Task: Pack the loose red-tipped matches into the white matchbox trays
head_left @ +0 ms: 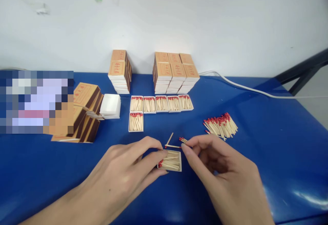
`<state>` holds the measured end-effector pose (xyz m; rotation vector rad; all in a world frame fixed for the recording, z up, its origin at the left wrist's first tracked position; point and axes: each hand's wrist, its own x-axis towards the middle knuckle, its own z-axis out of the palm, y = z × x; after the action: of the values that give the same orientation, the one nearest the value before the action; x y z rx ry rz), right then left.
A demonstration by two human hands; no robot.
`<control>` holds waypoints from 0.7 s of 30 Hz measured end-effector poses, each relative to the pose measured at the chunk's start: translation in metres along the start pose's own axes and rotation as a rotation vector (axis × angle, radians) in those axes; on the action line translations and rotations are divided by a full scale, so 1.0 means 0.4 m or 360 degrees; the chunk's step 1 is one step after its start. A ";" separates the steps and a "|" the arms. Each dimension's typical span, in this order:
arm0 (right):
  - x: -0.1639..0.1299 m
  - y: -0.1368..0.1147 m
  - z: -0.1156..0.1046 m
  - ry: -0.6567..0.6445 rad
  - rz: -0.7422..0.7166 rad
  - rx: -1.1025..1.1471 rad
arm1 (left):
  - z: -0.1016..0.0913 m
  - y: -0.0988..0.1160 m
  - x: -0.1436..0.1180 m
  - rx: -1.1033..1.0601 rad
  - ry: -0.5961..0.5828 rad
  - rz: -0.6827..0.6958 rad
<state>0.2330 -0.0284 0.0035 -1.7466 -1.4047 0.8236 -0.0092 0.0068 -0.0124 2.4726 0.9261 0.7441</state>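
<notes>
The half-closed left hand (pixel 125 170) grips the matchbox tray (pixel 180 161) on the desk (pixel 256 122), while the right hand (pixel 225 170), nearly closed, pinches a few matches (pixel 182 140) beside it, so this seems the filling step, which next calls for careful alignment.

Bare at left hand (pixel 128 170) and left forearm (pixel 77 201); marked dorsally with one small dark spot (pixel 110 190). Bare likewise at right hand (pixel 225 170); slender-fingered on both sides.

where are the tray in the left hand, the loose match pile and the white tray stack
Small tray (pixel 180 162), head view: its right rim.
Match pile (pixel 222 126), head view: its middle.
White tray stack (pixel 110 104), head view: its top.
</notes>
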 end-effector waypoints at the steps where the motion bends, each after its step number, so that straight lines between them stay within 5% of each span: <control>1: 0.002 0.004 -0.005 0.0086 -0.0091 -0.0132 | -0.001 0.002 0.000 0.0002 -0.0023 0.0009; 4: 0.012 0.024 -0.018 0.0223 -0.0337 -0.0490 | -0.002 0.005 -0.004 -0.0026 -0.0106 0.0032; 11: 0.013 0.055 -0.037 0.0101 -0.0561 -0.0822 | 0.000 0.004 -0.010 -0.0060 -0.0129 -0.0012; 17: -0.004 0.030 -0.044 0.0096 -0.0680 -0.0839 | -0.004 0.010 -0.004 -0.0096 -0.0114 -0.0113; 21: -0.031 0.004 -0.035 -0.0205 -0.0746 -0.0648 | -0.003 0.013 -0.003 -0.0094 -0.0121 -0.0169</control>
<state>0.2432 -0.0429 0.0098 -1.5594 -2.0769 0.4178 -0.0081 0.0025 -0.0092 2.3628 0.9847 0.6289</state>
